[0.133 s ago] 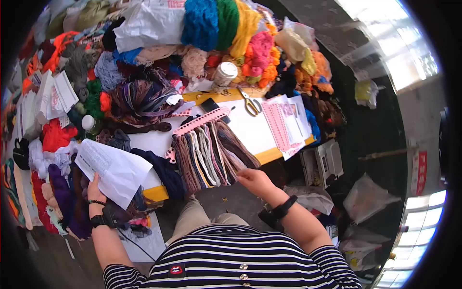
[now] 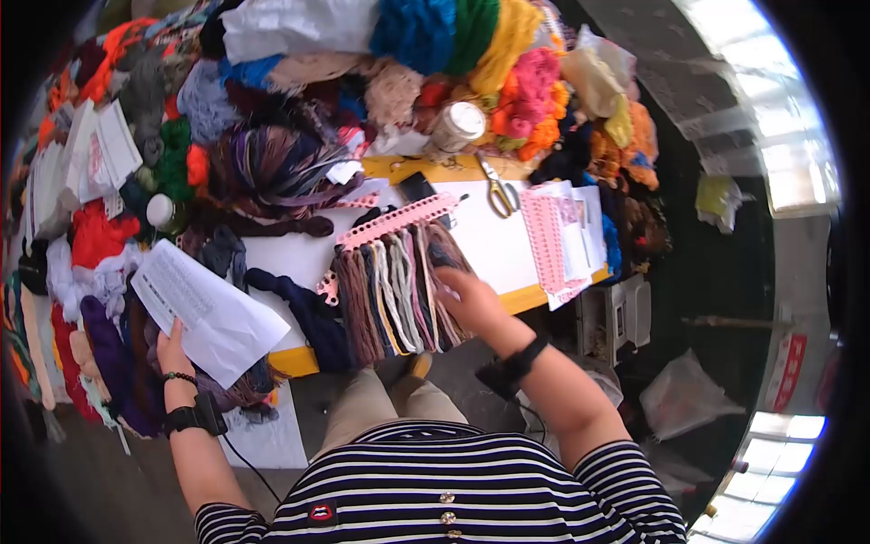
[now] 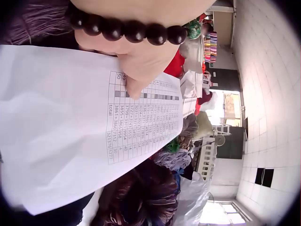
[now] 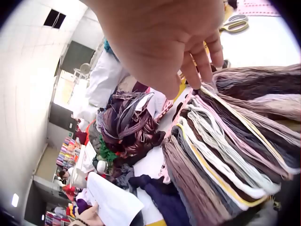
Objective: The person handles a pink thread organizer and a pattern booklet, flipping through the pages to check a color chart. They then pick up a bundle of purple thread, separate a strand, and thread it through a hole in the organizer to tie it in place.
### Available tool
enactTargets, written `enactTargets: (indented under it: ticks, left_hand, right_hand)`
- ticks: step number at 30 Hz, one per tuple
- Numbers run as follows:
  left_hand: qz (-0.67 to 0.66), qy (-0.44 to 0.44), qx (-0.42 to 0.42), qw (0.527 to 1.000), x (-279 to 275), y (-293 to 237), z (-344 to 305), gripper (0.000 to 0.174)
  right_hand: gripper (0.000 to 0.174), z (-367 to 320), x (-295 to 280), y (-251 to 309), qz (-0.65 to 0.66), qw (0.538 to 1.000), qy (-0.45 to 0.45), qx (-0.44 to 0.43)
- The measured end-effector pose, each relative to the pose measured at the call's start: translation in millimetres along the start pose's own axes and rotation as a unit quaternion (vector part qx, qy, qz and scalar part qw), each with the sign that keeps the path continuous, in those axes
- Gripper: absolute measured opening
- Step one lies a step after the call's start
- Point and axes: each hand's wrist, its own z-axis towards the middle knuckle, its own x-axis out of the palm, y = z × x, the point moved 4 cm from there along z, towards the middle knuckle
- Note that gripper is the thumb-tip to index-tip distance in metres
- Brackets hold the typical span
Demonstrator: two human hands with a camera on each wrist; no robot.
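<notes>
Head view: at bench's [image 2: 494, 258] near edge, pink strip [image 2: 399, 220] with yarn strands [image 2: 390, 290] overhanging; could slide off if snagged. Left wrist view: pinching printed sheet [image 3: 61, 117] in left hand [image 3: 146, 63], with thumb over some print; could cause misreading. Right wrist view: holding right hand [image 4: 160, 42] over strands, with fingers loosely spread; unclear whether touching; might tangle colours by brushing across.

strip [image 2: 399, 220] on table [image 2: 494, 249]; scissors [image 2: 492, 179] right; container [image 2: 456, 129] behind; sheet [image 2: 213, 313] left (threads [image 2: 391, 290] overhang table's front edge)
</notes>
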Motion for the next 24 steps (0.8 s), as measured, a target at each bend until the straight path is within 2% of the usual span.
enactTargets:
  ticks: [2,4,5,6,7,9,10,12,13,14,15,17,18,19,20,21,24]
  left_hand:
    - [0.040,-0.052,-0.005,0.998,-41,2,-27,0.046]
    - [0.136,-0.148,0.033,0.979,-31,-15,-50,0.047]
    - [0.185,-0.192,0.049,0.962,-30,-19,-62,0.047]
    - [0.227,-0.204,0.132,0.943,-27,-23,-68,0.047]
    - [0.264,-0.202,0.161,0.929,-26,-25,-78,0.047]
    - [0.333,-0.193,0.219,0.897,18,-47,-110,0.045]
    - [0.284,-0.136,0.234,0.920,16,-37,-109,0.039]
    - [0.275,-0.051,0.164,0.946,81,-37,-130,0.023]
    - [0.270,0.018,0.136,0.953,115,-35,-139,0.021]
    - [0.254,0.079,0.099,0.959,139,-23,-139,0.023]
    - [0.216,0.131,0.056,0.966,157,-3,-136,0.024]
    - [0.218,0.188,0.027,0.957,189,27,-128,0.028]
    - [0.216,0.208,0.019,0.954,204,45,-124,0.028]
    - [0.252,0.208,0.020,0.945,216,61,-117,0.031]
    - [0.316,0.199,0.042,0.927,231,68,-114,0.034]
    - [0.378,0.190,0.064,0.904,244,72,-112,0.037]
    - [0.545,0.174,0.149,0.807,268,84,-107,0.042]
  right_hand:
    - [0.036,36,29,11,-0.056,0.997,0.041,-0.033]
    - [0.036,91,60,-2,-0.135,0.985,0.032,-0.105]
    - [0.035,112,70,-2,-0.164,0.980,0.042,-0.107]
    - [0.037,132,77,-4,-0.172,0.976,0.053,-0.121]
    - [0.038,145,84,-7,-0.179,0.973,0.063,-0.134]
    - [0.045,157,93,-15,-0.242,0.956,0.082,-0.145]
    - [0.045,159,96,-15,-0.246,0.954,0.118,-0.123]
    - [0.047,161,93,-14,-0.244,0.950,0.160,-0.114]
    - [0.049,163,90,-15,-0.244,0.947,0.178,-0.108]
    - [0.035,162,86,-17,-0.220,0.959,0.102,-0.150]
    - [0.029,159,82,-19,-0.187,0.963,0.102,-0.167]
    - [0.016,150,71,-22,-0.123,0.968,0.102,-0.192]
    - [0.005,137,67,-28,-0.037,0.965,0.073,-0.250]
    - [0.009,115,49,-17,-0.032,0.949,0.081,-0.304]
    - [0.010,96,43,-20,-0.035,0.948,0.120,-0.291]
    - [0.012,78,28,-15,-0.015,0.943,0.121,-0.310]
    - [0.011,40,-5,1,0.014,0.937,0.232,-0.260]
